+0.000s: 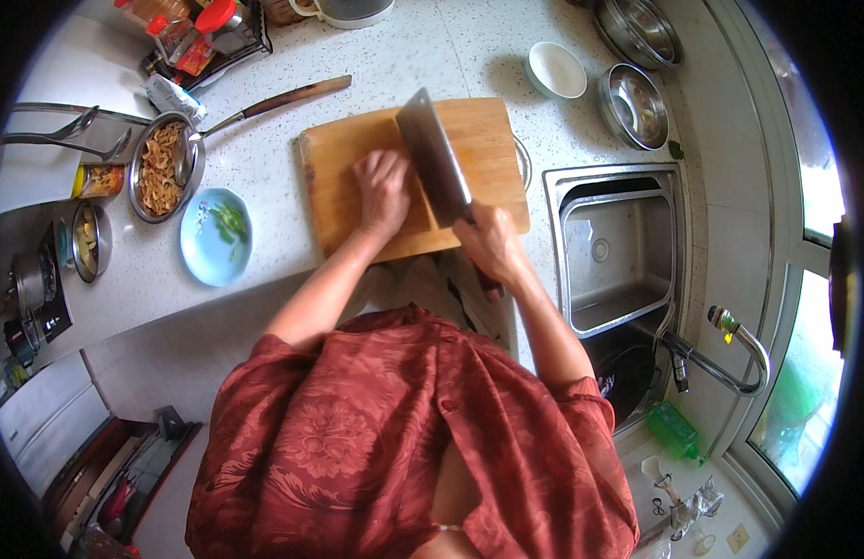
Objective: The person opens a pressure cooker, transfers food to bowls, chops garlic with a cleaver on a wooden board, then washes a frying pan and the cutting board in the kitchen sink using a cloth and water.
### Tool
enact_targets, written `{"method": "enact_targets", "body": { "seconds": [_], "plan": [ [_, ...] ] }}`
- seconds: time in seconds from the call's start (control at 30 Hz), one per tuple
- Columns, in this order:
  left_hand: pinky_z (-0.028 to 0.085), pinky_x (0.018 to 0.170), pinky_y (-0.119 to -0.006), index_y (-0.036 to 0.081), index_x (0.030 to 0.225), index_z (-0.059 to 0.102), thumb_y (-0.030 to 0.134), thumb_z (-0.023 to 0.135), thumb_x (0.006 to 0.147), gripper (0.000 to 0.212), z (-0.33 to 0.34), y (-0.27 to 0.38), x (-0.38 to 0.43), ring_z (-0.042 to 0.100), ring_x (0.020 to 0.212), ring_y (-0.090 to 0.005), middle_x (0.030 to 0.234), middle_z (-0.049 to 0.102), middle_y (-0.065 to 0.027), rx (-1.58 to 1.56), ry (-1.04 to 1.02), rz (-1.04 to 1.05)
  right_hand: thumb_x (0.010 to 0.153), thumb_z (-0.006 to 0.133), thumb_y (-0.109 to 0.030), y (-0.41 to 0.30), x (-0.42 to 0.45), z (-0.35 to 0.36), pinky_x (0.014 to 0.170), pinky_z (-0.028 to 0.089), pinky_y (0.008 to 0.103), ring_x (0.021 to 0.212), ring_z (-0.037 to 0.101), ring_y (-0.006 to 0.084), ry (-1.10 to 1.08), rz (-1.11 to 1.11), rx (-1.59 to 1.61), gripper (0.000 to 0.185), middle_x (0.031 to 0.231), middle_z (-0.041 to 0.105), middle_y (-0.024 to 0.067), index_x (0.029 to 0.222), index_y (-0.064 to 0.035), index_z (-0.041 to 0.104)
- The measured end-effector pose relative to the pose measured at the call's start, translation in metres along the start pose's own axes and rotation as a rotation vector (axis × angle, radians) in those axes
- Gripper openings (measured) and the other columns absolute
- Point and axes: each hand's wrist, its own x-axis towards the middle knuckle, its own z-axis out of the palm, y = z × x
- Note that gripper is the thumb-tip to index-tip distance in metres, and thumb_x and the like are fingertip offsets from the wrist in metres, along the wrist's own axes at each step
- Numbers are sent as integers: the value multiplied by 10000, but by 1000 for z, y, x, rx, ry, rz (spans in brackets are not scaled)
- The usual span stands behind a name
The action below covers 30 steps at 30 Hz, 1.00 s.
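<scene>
My right hand (493, 237) grips the handle of a broad Chinese cleaver (437, 161). The blade slants up and to the left over a wooden cutting board (341, 216), on the left hand's right side. Curled fingers of my left hand (386, 189) are over the board, just left of the blade; whether anything is under or inside them is hidden. To the left of the board, a light-blue dish (201, 255) holds cut green pieces (229, 222), likely pepper.
A metal bowl of dried shrimp-like pieces (159, 164) stands at left, with a long-handled ladle (264, 105) across its rim. At right are a steel sink (614, 258), a faucet (746, 381), a white bowl (556, 70) and steel bowls (633, 105). Jars (222, 28) stand upper left.
</scene>
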Motion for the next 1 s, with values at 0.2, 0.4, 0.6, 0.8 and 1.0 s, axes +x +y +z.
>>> {"method": "enact_targets", "body": {
  "seconds": [0.2,0.4,0.6,0.8,1.0],
  "plan": [
    [349,808,-415,12,796,587,-120,518,591,253,2,-3,-2,506,905,-278,859,555,-91,-57,-5,11,766,527,-177,-15,12,2,704,454,495,758,582,457,10,36,-2,253,732,574,312,777,74,558],
    [390,799,-411,22,847,628,34,625,767,81,-8,6,4,536,886,-284,877,591,-105,-48,-32,-35,778,522,-156,-15,6,5,686,457,491,726,578,460,117,2,-67,220,715,571,304,780,60,560],
    [481,706,-323,33,922,660,32,632,809,117,-31,-13,11,603,811,-253,943,615,-105,-309,97,-225,769,531,-142,-11,8,9,662,452,492,706,577,459,70,15,107,215,705,562,308,756,70,560],
    [447,740,-315,47,832,666,80,708,748,100,-51,-20,-2,547,850,-216,877,595,-50,-53,-78,-43,783,527,-135,-2,7,11,547,460,416,585,585,323,75,33,121,222,626,567,232,757,82,558],
    [388,779,-361,27,815,662,84,706,716,122,-44,-1,6,500,861,-235,868,559,-57,76,-125,-43,796,518,-171,-16,0,19,651,466,509,660,587,447,133,-26,-121,212,664,581,280,758,37,539]
  ]
}}
